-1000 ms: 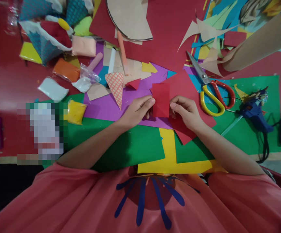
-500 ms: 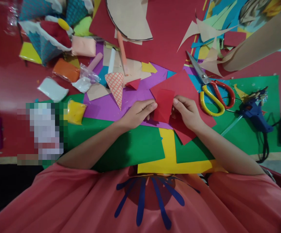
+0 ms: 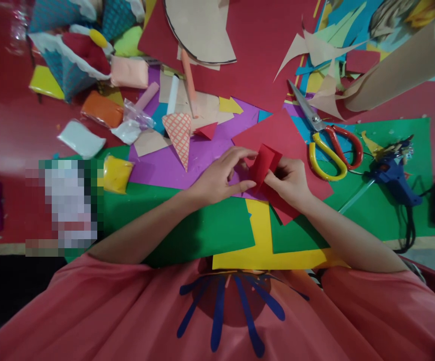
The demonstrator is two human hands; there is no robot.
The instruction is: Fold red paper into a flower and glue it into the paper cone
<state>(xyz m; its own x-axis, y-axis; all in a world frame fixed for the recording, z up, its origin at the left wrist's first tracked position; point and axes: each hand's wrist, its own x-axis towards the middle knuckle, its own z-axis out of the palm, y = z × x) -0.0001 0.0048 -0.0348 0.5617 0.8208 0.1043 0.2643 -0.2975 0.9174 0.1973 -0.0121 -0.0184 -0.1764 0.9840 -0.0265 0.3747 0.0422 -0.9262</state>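
A small folded piece of red paper (image 3: 265, 163) is pinched in my right hand (image 3: 292, 183), its thumb pressed on the lower right part. My left hand (image 3: 228, 173) is at the paper's left side, thumb and forefinger spread apart in a C shape. Its fingertips reach the paper's left edge; whether they press on it is hard to tell. Under both hands lies a larger red sheet (image 3: 315, 185), over purple paper (image 3: 153, 168) and green paper (image 3: 202, 225).
Scissors (image 3: 317, 123) with yellow and red handles lie right of my hands, beside a blue glue gun (image 3: 398, 175). A patterned paper cone (image 3: 180, 133), clay packets (image 3: 102, 109) and blue cones (image 3: 67, 65) are at left. A beige paper roll (image 3: 401, 65) stands at upper right.
The red paper has turned from facing up between both hands to a tilted, folded position in my right hand. My left fingers have spread apart at its left edge.
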